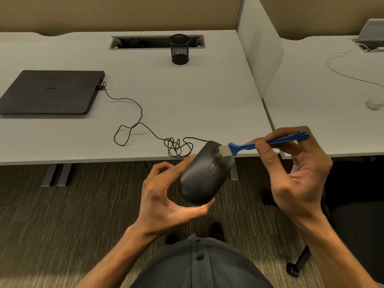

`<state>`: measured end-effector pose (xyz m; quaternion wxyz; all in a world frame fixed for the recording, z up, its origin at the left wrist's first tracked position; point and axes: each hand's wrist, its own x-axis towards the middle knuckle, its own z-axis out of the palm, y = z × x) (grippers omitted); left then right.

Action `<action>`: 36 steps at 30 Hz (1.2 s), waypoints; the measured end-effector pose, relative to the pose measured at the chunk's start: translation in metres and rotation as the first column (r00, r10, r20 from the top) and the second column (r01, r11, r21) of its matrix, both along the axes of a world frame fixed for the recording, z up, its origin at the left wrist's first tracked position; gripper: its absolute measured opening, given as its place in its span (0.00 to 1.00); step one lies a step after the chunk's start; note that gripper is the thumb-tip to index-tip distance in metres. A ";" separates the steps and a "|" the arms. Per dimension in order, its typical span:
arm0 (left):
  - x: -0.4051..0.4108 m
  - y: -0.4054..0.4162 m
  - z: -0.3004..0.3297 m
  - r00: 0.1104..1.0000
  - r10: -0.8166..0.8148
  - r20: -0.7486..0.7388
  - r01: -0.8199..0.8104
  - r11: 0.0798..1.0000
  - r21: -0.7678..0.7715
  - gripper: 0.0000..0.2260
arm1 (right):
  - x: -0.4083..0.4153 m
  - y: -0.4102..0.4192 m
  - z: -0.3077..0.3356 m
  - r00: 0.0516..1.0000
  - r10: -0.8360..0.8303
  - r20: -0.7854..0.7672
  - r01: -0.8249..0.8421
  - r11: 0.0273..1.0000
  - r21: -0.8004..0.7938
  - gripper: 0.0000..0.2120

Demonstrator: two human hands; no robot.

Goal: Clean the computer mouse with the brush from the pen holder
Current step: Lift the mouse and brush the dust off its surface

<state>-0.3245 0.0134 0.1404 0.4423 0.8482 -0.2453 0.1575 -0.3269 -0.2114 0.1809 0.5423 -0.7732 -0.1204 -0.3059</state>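
The computer mouse [202, 175] at the centre of the frame looks like smooth matt black plastic with a faint sheen, and the brush [264, 143] to its right has a glossy blue plastic handle and pale soft bristles. The pen holder [179, 49] at upper centre is black wire mesh, while the closed laptop [52, 91] at the left has a matt dark lid. The desk [187, 96] top is smooth matt light grey, and the carpet [62, 215] below it is rough, ribbed cloth.
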 end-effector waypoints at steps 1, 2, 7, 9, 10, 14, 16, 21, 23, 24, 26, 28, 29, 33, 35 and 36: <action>0.000 0.000 -0.001 1.000 -0.001 -0.001 0.001 1.000 -0.002 0.35 | -0.002 0.002 0.000 0.999 0.041 -0.016 -0.041 0.999 0.018 0.07; -0.001 0.000 -0.001 1.000 -0.001 -0.007 0.001 1.000 -0.002 0.35 | -0.004 0.003 0.001 0.997 0.067 -0.039 -0.067 0.998 0.017 0.07; -0.004 0.000 0.000 1.000 -0.001 -0.022 0.001 1.000 0.013 0.35 | 0.003 -0.004 -0.003 0.984 -0.129 -0.119 0.130 0.991 0.000 0.08; -0.004 -0.001 0.001 1.000 -0.001 -0.023 0.001 1.000 0.011 0.35 | 0.001 -0.005 -0.003 0.989 -0.109 -0.099 0.115 0.992 0.056 0.07; -0.005 -0.001 0.001 1.000 -0.003 -0.022 0.003 1.000 0.009 0.35 | -0.001 -0.005 -0.003 0.993 -0.069 -0.097 0.076 0.995 0.072 0.07; -0.006 -0.002 0.000 1.000 -0.016 -0.023 0.016 1.000 0.004 0.35 | 0.000 -0.003 -0.006 0.978 -0.094 -0.184 0.099 0.995 0.020 0.08; -0.006 -0.002 0.001 0.999 -0.026 -0.034 0.026 1.000 0.008 0.35 | 0.003 -0.001 -0.005 0.965 -0.176 -0.194 0.186 0.982 0.033 0.07; -0.005 -0.003 0.000 0.998 -0.047 -0.029 0.047 0.999 -0.001 0.35 | 0.002 0.003 -0.004 0.980 -0.004 -0.201 0.027 0.994 0.110 0.07; -0.006 -0.003 -0.001 0.999 -0.042 -0.022 0.042 0.999 -0.003 0.35 | 0.005 0.003 -0.006 0.966 -0.092 -0.243 0.107 0.993 0.049 0.07; -0.006 -0.003 0.000 0.999 -0.038 -0.021 0.038 0.999 -0.001 0.35 | 0.007 0.003 -0.007 0.953 -0.163 -0.254 0.174 0.985 0.020 0.08; -0.007 -0.003 0.000 0.999 -0.037 -0.017 0.037 0.999 0.001 0.35 | 0.010 0.004 -0.005 0.940 -0.231 -0.251 0.247 0.969 0.031 0.09; -0.007 -0.003 0.001 0.999 -0.041 -0.012 0.041 0.999 0.002 0.34 | 0.009 0.008 -0.003 0.961 -0.163 -0.224 0.185 0.979 0.082 0.10; -0.007 -0.003 0.001 0.999 -0.045 -0.008 0.045 0.999 0.005 0.34 | 0.008 0.010 -0.002 0.972 -0.099 -0.211 0.120 0.989 0.089 0.09; -0.008 -0.002 0.000 0.998 -0.055 -0.003 0.055 0.998 0.028 0.34 | 0.013 0.014 -0.005 0.962 -0.107 -0.251 0.108 0.994 -0.010 0.09; -0.008 -0.002 0.000 0.999 -0.053 -0.008 0.053 0.998 0.027 0.35 | 0.015 0.012 -0.006 0.949 -0.219 -0.225 0.214 0.976 -0.047 0.09; -0.008 -0.002 0.000 0.999 -0.046 -0.009 0.046 0.999 0.025 0.35 | 0.015 0.011 -0.006 0.947 -0.245 -0.207 0.244 0.969 -0.034 0.09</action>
